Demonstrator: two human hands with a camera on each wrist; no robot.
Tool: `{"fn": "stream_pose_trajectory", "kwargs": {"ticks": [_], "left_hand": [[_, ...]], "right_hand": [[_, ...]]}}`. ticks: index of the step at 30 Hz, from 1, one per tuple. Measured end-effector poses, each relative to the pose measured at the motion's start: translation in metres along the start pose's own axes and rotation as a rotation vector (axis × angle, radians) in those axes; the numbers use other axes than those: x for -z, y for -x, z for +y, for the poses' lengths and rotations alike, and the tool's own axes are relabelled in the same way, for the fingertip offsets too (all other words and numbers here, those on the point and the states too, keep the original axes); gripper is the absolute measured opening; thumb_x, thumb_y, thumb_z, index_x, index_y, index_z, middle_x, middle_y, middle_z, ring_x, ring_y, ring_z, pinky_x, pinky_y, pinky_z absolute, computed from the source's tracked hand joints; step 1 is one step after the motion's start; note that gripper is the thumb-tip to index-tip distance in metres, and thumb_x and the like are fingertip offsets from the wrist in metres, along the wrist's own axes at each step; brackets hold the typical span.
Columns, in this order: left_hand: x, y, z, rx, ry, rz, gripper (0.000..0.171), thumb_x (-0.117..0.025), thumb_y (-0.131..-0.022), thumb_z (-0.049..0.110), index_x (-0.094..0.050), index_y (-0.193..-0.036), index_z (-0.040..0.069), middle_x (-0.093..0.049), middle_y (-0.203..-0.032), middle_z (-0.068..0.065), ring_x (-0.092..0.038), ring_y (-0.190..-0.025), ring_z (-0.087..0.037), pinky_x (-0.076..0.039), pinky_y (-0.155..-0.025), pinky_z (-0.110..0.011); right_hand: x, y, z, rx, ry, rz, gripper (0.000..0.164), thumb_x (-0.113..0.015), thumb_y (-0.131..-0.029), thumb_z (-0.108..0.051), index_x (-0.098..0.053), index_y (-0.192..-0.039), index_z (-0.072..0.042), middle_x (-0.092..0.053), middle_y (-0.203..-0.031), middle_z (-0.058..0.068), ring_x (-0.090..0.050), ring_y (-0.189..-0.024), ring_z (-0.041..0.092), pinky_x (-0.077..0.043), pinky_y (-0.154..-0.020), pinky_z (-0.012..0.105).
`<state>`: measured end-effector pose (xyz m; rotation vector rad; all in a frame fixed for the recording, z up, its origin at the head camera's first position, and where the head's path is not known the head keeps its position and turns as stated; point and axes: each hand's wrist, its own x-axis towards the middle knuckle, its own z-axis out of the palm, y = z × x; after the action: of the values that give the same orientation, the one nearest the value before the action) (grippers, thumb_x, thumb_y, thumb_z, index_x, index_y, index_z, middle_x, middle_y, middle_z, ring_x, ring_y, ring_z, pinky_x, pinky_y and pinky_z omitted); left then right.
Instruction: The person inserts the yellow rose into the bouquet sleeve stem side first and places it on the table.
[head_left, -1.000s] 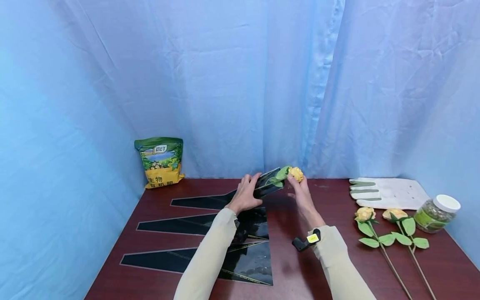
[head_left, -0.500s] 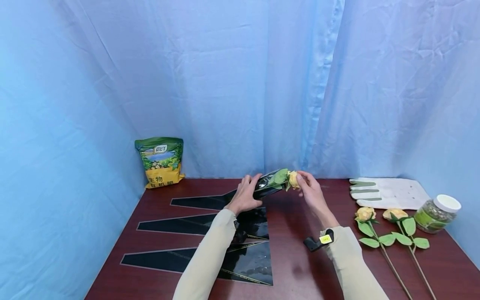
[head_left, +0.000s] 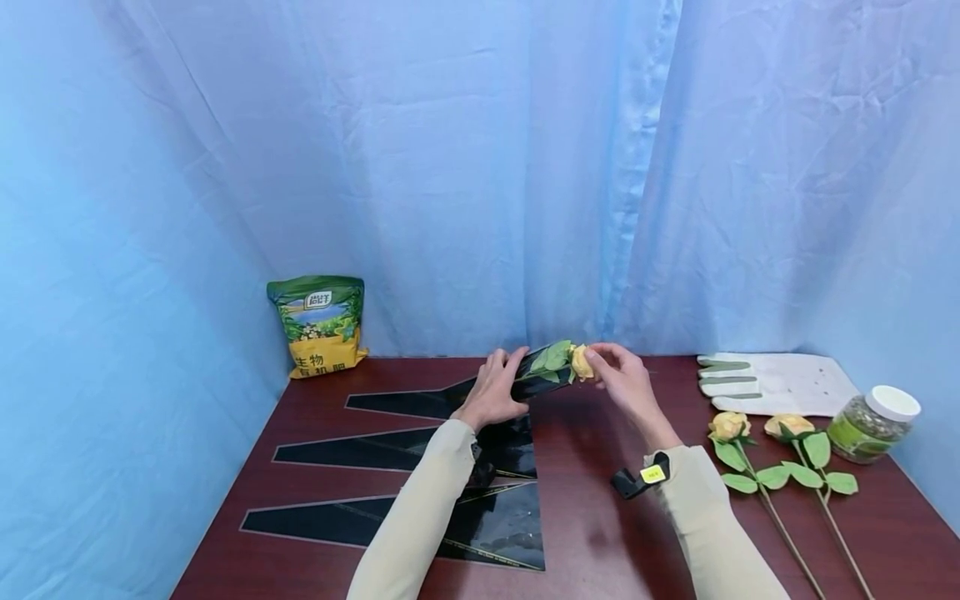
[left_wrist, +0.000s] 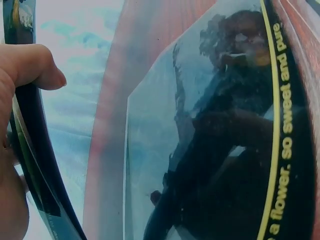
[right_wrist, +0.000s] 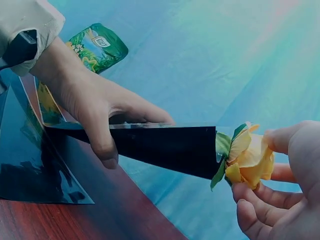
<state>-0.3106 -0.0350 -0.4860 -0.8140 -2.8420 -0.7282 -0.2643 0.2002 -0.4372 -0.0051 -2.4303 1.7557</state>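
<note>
A yellow rose with green leaves lies inside a black flower sleeve, its bloom at the sleeve's wide mouth. My left hand grips that sleeve around its middle, thumb on the near side and fingers over the far side. At the mouth, my right hand pinches the bloom between thumb and fingers, as the right wrist view shows. The stem is hidden in the sleeve. Two more black sleeves, a middle one and a front one, lie flat on the table below my left arm.
Two more yellow roses, one left of the other, lie at the right on the dark red table. Behind them are a white glove and a jar with a white lid. A green and yellow bag stands back left.
My right hand has shifted right and now holds the bloom from its outer side. The rose sits slightly further left, closer to the sleeve's mouth. My left hand has barely moved.
</note>
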Motion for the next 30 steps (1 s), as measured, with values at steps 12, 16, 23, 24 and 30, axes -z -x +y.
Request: {"fn": "stream_pose_trajectory", "kwargs": {"ticks": [12,16,23,24,30], "left_hand": [[0.0011,0.0008,0.0061,-0.012,-0.027,-0.002,0.097,-0.084,-0.076,0.022,-0.029,-0.156,0.022,-0.044,-0.118,-0.007,-0.038,-0.101,-0.021,-0.033,-0.088,-0.035],[0.0010,0.0007,0.0067,-0.012,-0.033,-0.010,0.097,-0.084,-0.077,0.023,-0.028,-0.156,0.022,-0.043,-0.118,-0.007,-0.038,-0.101,-0.021,-0.033,-0.088,-0.035],[0.0012,0.0005,0.0058,-0.006,-0.048,-0.017,0.098,-0.084,-0.077,0.024,-0.028,-0.157,0.022,-0.043,-0.114,-0.005,-0.037,-0.098,-0.019,-0.033,-0.086,-0.033],[0.0013,0.0002,0.0057,-0.007,-0.050,-0.017,0.098,-0.084,-0.076,0.024,-0.028,-0.157,0.022,-0.043,-0.114,-0.005,-0.037,-0.098,-0.019,-0.033,-0.086,-0.033],[0.0020,-0.0008,0.0076,-0.012,-0.066,-0.031,0.098,-0.083,-0.077,0.025,-0.027,-0.157,0.022,-0.043,-0.115,-0.005,-0.036,-0.098,-0.019,-0.031,-0.085,-0.032]], "right_hand": [[0.0047,-0.0003,-0.0057,-0.016,0.159,-0.047,0.050,-0.056,-0.100,-0.045,-0.063,-0.127,-0.003,-0.070,-0.096,0.010,-0.062,-0.066,0.010,-0.056,-0.066,0.032],[0.0069,-0.0001,-0.0058,-0.023,0.167,-0.069,0.053,-0.055,-0.100,-0.049,-0.063,-0.127,-0.004,-0.071,-0.097,0.010,-0.065,-0.069,0.015,-0.057,-0.068,0.035],[0.0095,0.0007,-0.0024,0.073,0.132,-0.123,0.045,-0.058,-0.101,-0.033,-0.061,-0.132,0.000,-0.068,-0.115,0.026,-0.064,-0.076,0.003,-0.056,-0.069,0.025],[0.0097,0.0006,-0.0022,0.078,0.135,-0.122,0.044,-0.058,-0.101,-0.032,-0.061,-0.131,0.001,-0.068,-0.114,0.026,-0.065,-0.076,0.005,-0.056,-0.068,0.025],[0.0086,-0.0002,-0.0044,-0.005,0.199,-0.076,0.048,-0.060,-0.098,-0.045,-0.068,-0.119,-0.002,-0.071,-0.084,0.008,-0.068,-0.068,0.020,-0.054,-0.063,0.033]]}}
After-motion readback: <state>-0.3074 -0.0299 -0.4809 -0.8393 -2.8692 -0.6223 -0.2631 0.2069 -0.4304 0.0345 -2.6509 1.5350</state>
